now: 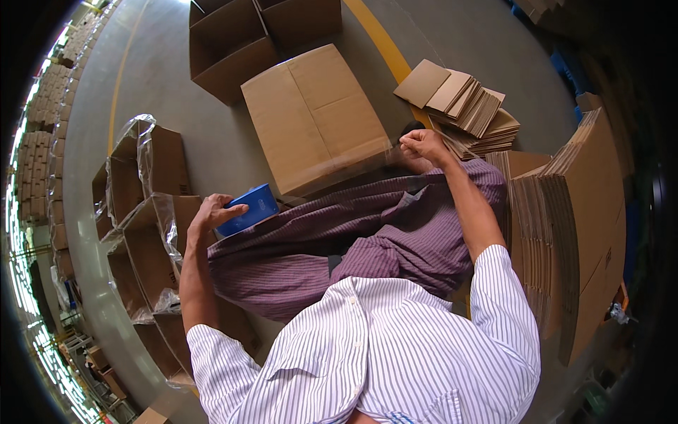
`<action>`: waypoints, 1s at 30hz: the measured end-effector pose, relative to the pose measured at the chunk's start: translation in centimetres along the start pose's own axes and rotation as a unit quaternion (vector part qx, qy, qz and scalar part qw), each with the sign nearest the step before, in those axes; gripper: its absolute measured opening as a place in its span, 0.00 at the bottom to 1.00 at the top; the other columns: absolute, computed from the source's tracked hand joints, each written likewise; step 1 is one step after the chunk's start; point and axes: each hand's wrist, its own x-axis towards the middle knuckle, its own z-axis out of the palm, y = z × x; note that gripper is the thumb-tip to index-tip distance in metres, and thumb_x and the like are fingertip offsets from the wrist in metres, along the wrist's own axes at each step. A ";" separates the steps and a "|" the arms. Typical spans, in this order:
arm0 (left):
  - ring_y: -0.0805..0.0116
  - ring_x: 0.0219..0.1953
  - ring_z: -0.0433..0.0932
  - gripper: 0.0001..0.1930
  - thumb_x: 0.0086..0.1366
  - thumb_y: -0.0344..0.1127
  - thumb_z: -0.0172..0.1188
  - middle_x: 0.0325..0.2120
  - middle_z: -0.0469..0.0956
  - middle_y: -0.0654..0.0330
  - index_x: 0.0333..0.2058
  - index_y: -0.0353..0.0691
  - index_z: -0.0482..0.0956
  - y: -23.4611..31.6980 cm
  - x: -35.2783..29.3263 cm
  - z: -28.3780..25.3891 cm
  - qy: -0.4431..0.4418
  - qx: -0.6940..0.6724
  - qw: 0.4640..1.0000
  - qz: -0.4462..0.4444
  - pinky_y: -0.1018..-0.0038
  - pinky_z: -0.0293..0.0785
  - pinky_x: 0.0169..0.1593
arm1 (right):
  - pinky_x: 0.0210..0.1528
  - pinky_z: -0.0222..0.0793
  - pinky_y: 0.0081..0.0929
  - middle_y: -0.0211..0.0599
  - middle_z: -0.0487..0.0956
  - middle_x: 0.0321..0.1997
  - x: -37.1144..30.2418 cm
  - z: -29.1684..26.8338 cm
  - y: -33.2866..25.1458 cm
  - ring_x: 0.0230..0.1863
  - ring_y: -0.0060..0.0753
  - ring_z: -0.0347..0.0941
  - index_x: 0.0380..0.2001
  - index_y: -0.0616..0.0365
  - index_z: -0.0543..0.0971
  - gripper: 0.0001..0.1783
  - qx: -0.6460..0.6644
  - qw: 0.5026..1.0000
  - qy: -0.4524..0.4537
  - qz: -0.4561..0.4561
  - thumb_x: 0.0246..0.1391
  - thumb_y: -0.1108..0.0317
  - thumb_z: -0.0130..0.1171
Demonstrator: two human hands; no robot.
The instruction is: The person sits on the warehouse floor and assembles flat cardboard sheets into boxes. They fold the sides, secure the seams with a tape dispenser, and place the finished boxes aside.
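Observation:
My left hand [215, 212] grips a flat blue box-shaped thing [248, 210] with a pale lower edge, just off the near left corner of a closed cardboard box [314, 113]. A seam runs along the top of that box, and a shiny clear strip, looking like tape, shows along its near side. My right hand [426, 146] is beside the box's near right corner, fingers bent together in a pinch. What they pinch, if anything, is too small to make out. My legs, in purple checked cloth, lie up against the box's near side.
Open cardboard boxes [233, 53] stand beyond the closed one. More open boxes [145, 233] with clear plastic film are at the left. Stacked cardboard pieces [459, 106] lie at the far right, by a yellow floor line [381, 42]. Flattened cartons [565, 219] stand upright on my right.

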 end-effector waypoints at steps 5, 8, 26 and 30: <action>0.65 0.31 0.82 0.32 0.51 0.61 0.68 0.27 0.83 0.54 0.37 0.32 0.84 0.0 1.3 0.9 -0.027 -0.010 0.999 -0.031 0.66 0.77 0.38 | 0.25 0.71 0.18 0.30 0.80 0.25 1.4 -0.3 0.5 0.23 0.19 0.73 0.30 0.59 0.80 0.11 -0.047 0.998 0.047 0.004 0.56 0.63 0.66; 0.64 0.32 0.83 0.34 0.51 0.62 0.68 0.29 0.83 0.53 0.38 0.32 0.84 0.5 1.6 1.5 -0.027 -0.038 0.999 -0.018 0.66 0.78 0.40 | 0.24 0.69 0.17 0.29 0.79 0.23 2.0 -0.1 0.9 0.22 0.18 0.72 0.27 0.58 0.80 0.13 -0.081 0.993 0.087 0.003 0.53 0.60 0.69; 0.64 0.32 0.82 0.37 0.49 0.66 0.68 0.28 0.82 0.54 0.38 0.30 0.83 0.2 2.6 1.8 -0.076 -0.051 0.995 -0.024 0.66 0.78 0.37 | 0.28 0.69 0.24 0.30 0.82 0.32 4.4 1.0 3.8 0.34 0.22 0.76 0.36 0.55 0.82 0.17 -0.075 0.990 0.032 0.116 0.56 0.52 0.65; 0.63 0.31 0.82 0.38 0.50 0.66 0.67 0.28 0.82 0.53 0.38 0.29 0.83 -0.2 1.9 1.7 -0.065 -0.027 0.997 -0.033 0.66 0.78 0.37 | 0.50 0.71 0.42 0.43 0.79 0.51 4.4 2.9 6.4 0.49 0.42 0.76 0.57 0.59 0.71 0.40 -0.183 0.973 0.104 0.094 0.49 0.43 0.67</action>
